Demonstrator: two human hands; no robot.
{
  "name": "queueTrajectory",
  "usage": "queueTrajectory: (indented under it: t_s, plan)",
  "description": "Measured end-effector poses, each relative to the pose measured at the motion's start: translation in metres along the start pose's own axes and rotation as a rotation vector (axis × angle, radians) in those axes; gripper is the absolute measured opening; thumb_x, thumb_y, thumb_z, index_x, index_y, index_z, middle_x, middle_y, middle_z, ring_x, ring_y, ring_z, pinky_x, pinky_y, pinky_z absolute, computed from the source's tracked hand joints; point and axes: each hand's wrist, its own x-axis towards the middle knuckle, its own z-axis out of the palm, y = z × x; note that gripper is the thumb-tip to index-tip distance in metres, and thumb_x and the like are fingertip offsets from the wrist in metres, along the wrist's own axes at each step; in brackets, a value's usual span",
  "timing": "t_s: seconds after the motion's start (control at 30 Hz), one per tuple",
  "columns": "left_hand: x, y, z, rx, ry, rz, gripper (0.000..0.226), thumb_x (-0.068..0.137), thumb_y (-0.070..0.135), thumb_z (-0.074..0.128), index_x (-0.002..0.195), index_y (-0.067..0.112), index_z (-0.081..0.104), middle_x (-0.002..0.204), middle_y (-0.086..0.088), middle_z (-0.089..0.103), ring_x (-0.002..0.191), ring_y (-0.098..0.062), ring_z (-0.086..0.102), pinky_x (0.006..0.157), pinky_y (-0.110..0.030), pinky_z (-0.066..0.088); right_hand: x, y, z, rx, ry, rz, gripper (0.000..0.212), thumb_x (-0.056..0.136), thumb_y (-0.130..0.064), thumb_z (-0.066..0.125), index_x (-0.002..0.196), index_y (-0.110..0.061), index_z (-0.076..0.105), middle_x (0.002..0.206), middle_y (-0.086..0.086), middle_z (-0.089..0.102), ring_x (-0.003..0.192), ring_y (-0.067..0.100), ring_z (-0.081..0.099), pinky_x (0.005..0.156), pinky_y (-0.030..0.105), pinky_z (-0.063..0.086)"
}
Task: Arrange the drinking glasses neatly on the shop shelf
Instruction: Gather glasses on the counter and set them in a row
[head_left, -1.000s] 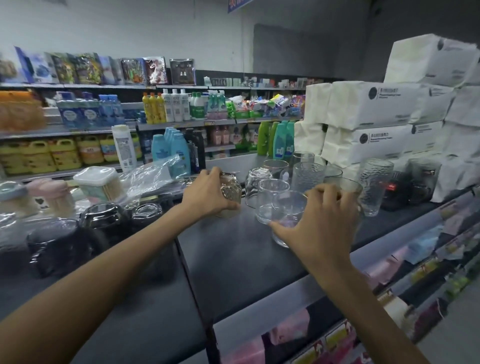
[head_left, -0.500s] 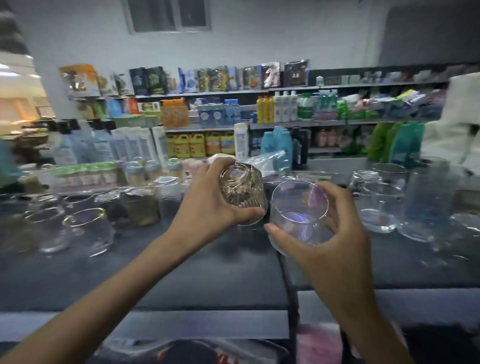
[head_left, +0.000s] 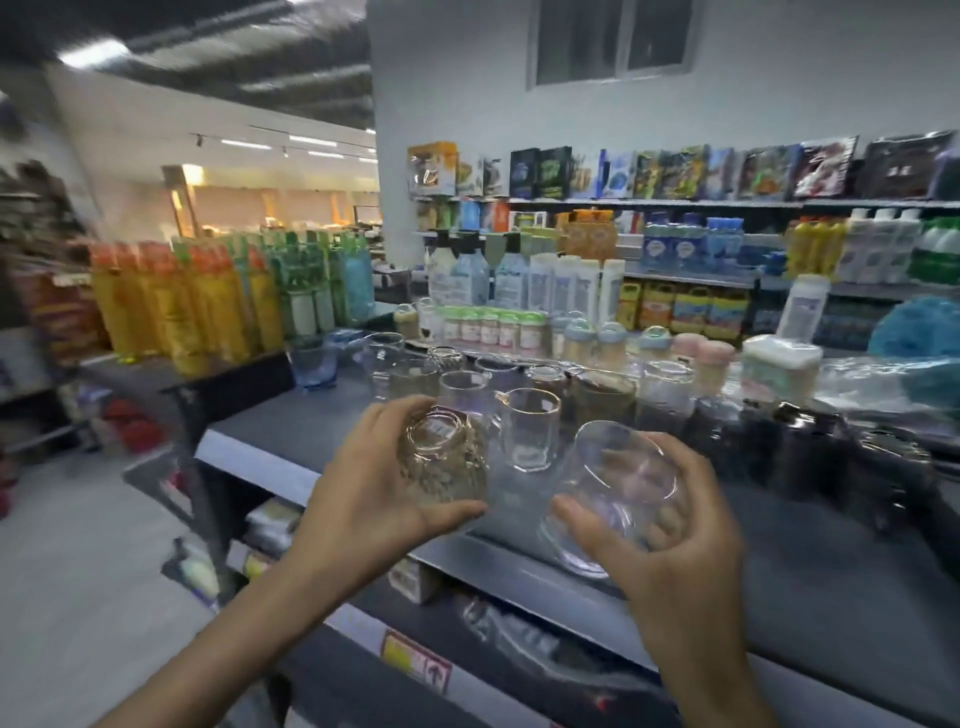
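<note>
My left hand (head_left: 363, 499) grips a textured amber glass (head_left: 444, 460), tilted with its base toward me, above the front of the dark shelf top (head_left: 291, 426). My right hand (head_left: 670, 540) holds a clear smooth glass (head_left: 618, 493), also tilted, just right of the amber one. Behind them a gold-rimmed clear glass (head_left: 532, 428) stands upright on the shelf among several other clear and tinted glasses (head_left: 462, 387). A blue glass (head_left: 311, 361) stands apart at the shelf's far left.
Dark smoked glasses (head_left: 810, 447) fill the shelf's right side. Small jars (head_left: 488, 327), a lidded box (head_left: 779, 364) and plastic wrap sit behind the glasses. Spray bottles (head_left: 218, 301) crowd the left. Lower shelves hold packaged goods; the aisle floor lies to the left.
My view has swung left along the shelf. Both hands have carried their glasses leftward with it, from the right-hand group of glasses to in front of the left-hand group.
</note>
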Motion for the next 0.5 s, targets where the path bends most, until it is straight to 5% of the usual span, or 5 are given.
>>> queueTrajectory:
  t_s: [0.2, 0.5]
  plan:
    - [0.040, -0.113, -0.030, -0.002, -0.021, -0.006, 0.100, 0.054, 0.066, 0.092, 0.138, 0.038, 0.044, 0.131, 0.020, 0.054, 0.114, -0.001, 0.056, 0.100, -0.029, 0.051, -0.003, 0.016, 0.102, -0.014, 0.060, 0.048, 0.082, 0.054, -0.040, 0.096, 0.127, -0.039, 0.059, 0.125, -0.007, 0.070, 0.116, 0.010, 0.068, 0.099, 0.050, 0.056]
    - [0.098, -0.191, -0.013, -0.048, -0.081, 0.061, 0.095, 0.056, 0.061, 0.093, 0.136, 0.031, 0.052, 0.126, 0.010, 0.060, 0.117, -0.013, 0.059, 0.100, -0.036, 0.052, -0.001, 0.024, 0.174, -0.118, 0.203, 0.074, 0.083, 0.054, -0.040, 0.093, 0.129, -0.036, 0.058, 0.118, -0.014, 0.069, 0.104, -0.001, 0.068, 0.092, 0.030, 0.057]
